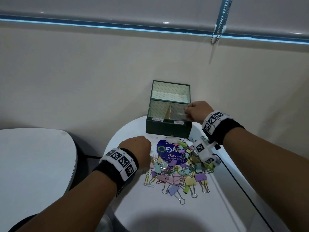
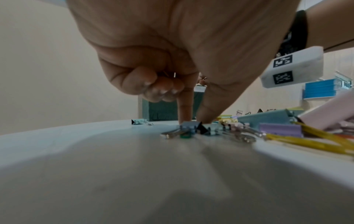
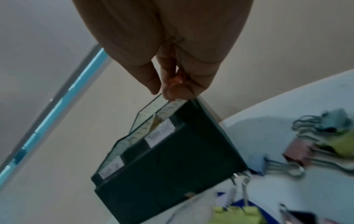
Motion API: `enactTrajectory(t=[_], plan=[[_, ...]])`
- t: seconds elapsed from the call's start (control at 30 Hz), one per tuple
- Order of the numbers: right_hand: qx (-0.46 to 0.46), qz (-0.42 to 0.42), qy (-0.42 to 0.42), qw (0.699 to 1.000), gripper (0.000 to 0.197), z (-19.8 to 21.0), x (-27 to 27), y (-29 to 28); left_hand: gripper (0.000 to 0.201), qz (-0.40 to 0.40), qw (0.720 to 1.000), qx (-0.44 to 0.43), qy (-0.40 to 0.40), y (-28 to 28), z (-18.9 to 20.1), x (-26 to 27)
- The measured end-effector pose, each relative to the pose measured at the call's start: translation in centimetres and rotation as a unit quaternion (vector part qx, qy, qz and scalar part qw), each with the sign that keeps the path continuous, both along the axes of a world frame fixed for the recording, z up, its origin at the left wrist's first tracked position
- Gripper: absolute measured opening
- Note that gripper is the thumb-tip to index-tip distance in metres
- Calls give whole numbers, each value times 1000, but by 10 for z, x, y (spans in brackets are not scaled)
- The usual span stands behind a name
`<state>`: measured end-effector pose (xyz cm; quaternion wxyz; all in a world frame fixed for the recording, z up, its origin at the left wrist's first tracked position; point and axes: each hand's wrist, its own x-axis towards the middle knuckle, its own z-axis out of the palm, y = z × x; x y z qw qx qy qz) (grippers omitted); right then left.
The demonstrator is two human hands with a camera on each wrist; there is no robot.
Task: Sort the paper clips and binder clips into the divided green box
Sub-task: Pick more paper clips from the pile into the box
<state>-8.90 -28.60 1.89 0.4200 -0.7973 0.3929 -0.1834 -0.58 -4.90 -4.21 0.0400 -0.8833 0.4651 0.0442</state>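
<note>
The green box [image 1: 168, 129] stands open at the far edge of the white tabletop [image 1: 150, 211], lid raised, its front part split by a divider into two labelled compartments. Just in front of it lies a heap of pastel binder clips [image 1: 184, 174] and paper clips [image 1: 148, 183], partly covering a blue round sticker [image 1: 164, 151]. The right hand [image 1: 195, 113] hovers over the box's right compartment, fingers pinched on something small and reddish. The left hand [image 1: 135, 148] is at the heap's left edge, forefinger and thumb closing on a grey binder clip [image 2: 188, 126], other fingers curled.
</note>
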Motion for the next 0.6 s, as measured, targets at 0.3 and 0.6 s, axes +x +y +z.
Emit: enactTrajectory(t=[0.3,0.6], plan=[[-20,39,-52,998,41,15,-15,3,11,-16,1000,19,-17,-2,1,-1],[-121,23,155,980,30,-41,-88,-17,25,7,997,58,52,-2,9,-2]])
